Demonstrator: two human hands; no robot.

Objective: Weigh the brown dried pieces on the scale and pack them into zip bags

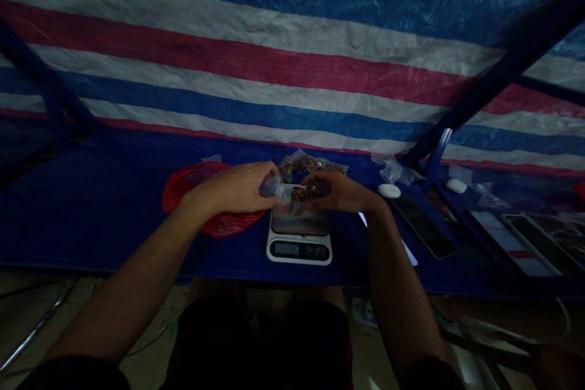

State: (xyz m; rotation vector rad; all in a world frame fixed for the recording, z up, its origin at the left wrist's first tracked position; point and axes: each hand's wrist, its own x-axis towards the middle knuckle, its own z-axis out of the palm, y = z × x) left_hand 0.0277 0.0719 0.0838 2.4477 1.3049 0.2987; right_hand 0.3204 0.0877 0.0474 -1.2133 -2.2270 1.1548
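A small metal cup [297,201], filled with small brown pieces, stands on the plate of a white digital scale [299,225]. The scale's display appears to read 55. My left hand [249,186] is closed on a small clear zip bag [273,186], just left of the cup. On the cup's other side, my right hand [331,190] has thumb and forefinger apart, their tips close to the rim; whether they touch it I cannot tell. Partly under my left forearm lies a red plastic bag [228,225]. Several clear bags of brown pieces [313,164] lie behind the scale.
Right of the scale, a dark phone [425,228] lies by a white rounded object [389,191] and crumpled clear bags [395,169]. Further right are more phones [512,244]. A striped tarp [274,67] hangs behind the blue table [114,207], with blue frame bars [484,73].
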